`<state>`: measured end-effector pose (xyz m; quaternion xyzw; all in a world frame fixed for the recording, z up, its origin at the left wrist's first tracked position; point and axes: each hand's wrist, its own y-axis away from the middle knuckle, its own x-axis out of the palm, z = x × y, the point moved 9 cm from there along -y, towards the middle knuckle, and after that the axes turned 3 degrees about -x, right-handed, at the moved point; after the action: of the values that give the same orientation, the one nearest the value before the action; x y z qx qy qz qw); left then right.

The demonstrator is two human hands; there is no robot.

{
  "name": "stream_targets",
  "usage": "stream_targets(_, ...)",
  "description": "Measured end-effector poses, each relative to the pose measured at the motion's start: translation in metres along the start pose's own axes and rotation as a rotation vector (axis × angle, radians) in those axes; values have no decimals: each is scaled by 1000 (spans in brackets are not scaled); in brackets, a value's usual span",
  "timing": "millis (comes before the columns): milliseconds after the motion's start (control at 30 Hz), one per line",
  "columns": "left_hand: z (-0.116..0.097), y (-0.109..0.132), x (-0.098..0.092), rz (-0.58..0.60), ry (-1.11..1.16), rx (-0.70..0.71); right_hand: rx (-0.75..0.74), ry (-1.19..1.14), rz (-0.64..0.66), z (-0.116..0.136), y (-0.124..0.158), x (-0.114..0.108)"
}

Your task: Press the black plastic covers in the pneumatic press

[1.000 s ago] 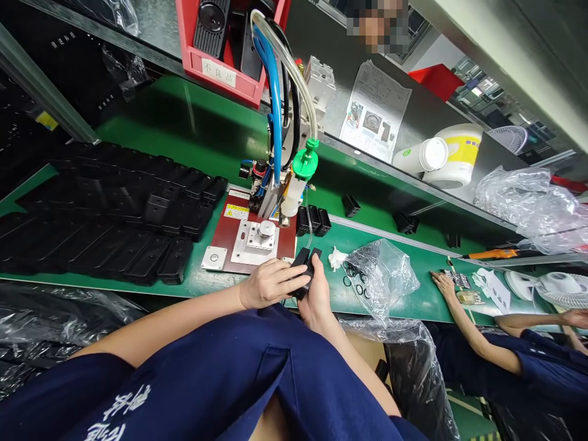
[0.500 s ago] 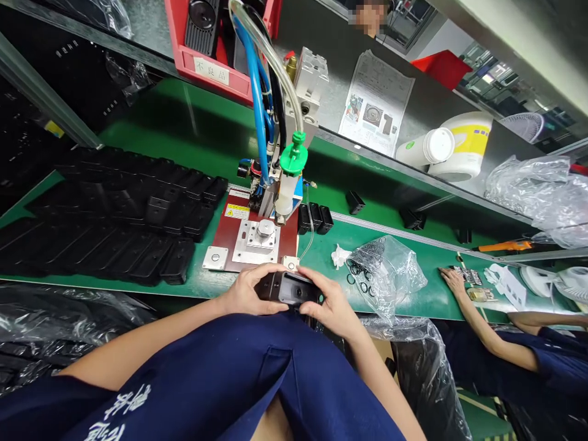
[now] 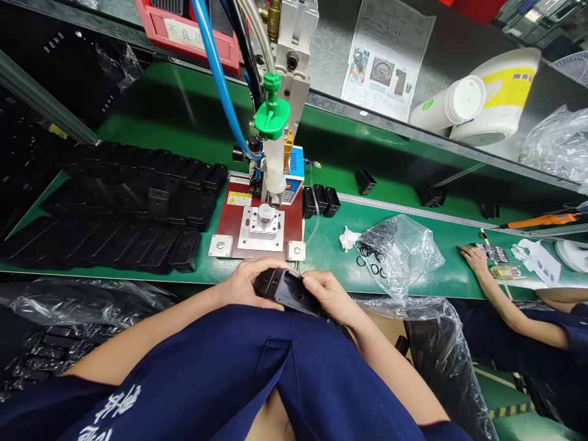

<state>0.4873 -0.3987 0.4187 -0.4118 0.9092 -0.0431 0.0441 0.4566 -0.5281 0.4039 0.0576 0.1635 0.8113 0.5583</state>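
Close to my body, at the table's front edge, I hold a black plastic housing (image 3: pixel 298 295) with an open, hollow side facing up. My left hand (image 3: pixel 250 283) wraps round its left end, where small round holes show. My right hand (image 3: pixel 328 295) grips its right end, the thumb lying on the upper rim. Part of the housing is hidden by my fingers and shirt. Just beyond my hands stands a small press-like machine with a metal fixture (image 3: pixel 264 226) on a red base, below a syringe with a green cap (image 3: pixel 272 119).
Rows of black housings (image 3: pixel 114 202) lie at left. Right of the machine are three small black parts (image 3: pixel 321 201) and a clear bag with black rings (image 3: pixel 390 245). A co-worker's hand (image 3: pixel 475 260) works farther right. Above, a shelf carries a red bin (image 3: pixel 202 49) and white containers (image 3: pixel 463 101).
The housing has turned in my hands, its left end now raised and its right end lower. My right thumb has moved onto the upper rim. The view has shifted closer to the table.
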Motion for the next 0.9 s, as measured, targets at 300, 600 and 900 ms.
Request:
stream_targets(300, 21, -21, -2, -185, 254, -126, -92, 96, -376, -10, -4, -32)
stream_targets(600, 36, -34, -6, -804, 938, -311, -339, 344, -767, 5, -20, -28)
stream_targets(900, 56, -35, -27, -1079, 1085, -283, -666, 754, -899, 46, -13, -2)
